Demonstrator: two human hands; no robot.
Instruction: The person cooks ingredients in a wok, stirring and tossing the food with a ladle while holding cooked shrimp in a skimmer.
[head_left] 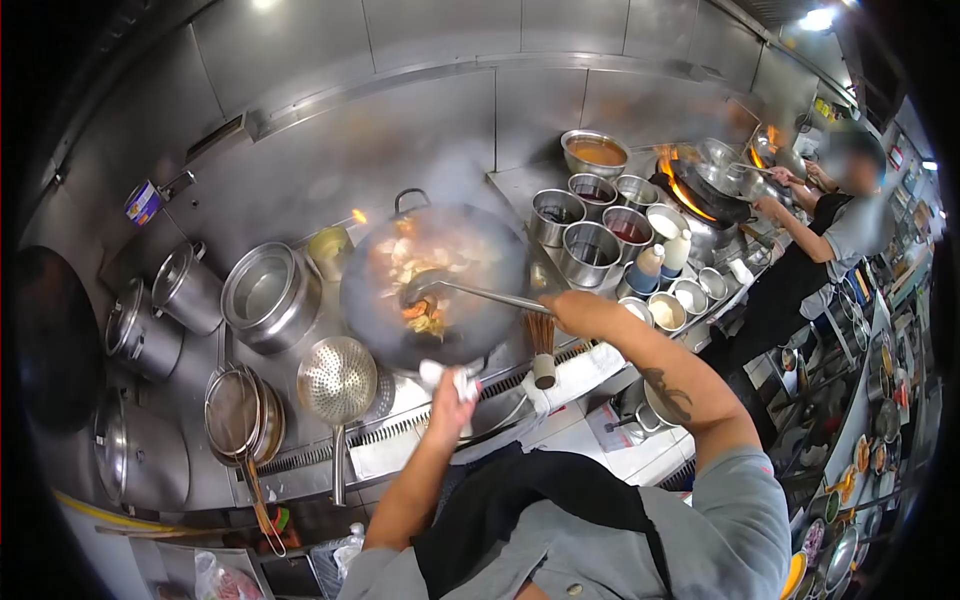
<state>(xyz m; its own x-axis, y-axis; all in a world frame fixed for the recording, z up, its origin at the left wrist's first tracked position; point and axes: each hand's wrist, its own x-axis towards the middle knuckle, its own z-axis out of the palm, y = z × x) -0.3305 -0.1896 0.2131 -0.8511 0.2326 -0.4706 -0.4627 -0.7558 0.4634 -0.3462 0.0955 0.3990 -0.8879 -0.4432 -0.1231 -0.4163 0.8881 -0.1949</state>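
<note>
A large dark wok [375, 300] stands on the stove in the middle, with steam rising over it. Pale and orange pieces of food [408, 262] lie inside. My right hand [580, 314] is wrapped round the handle of a metal ladle [480, 293], whose bowl is in the wok among the food. At the wok's near rim, my left hand [452, 402] grips a white cloth [440, 376] pressed against the edge. A bamboo brush [541, 350] stands just below my right forearm.
Left of the wok are metal pots [262, 290], a perforated strainer [337, 380] and sieves [232, 412]. To the right stand sauce containers [590, 250], squeeze bottles [676, 249] and small bowls [667, 311]. Beyond, a co-worker [800, 250] holds a flaming wok [700, 190].
</note>
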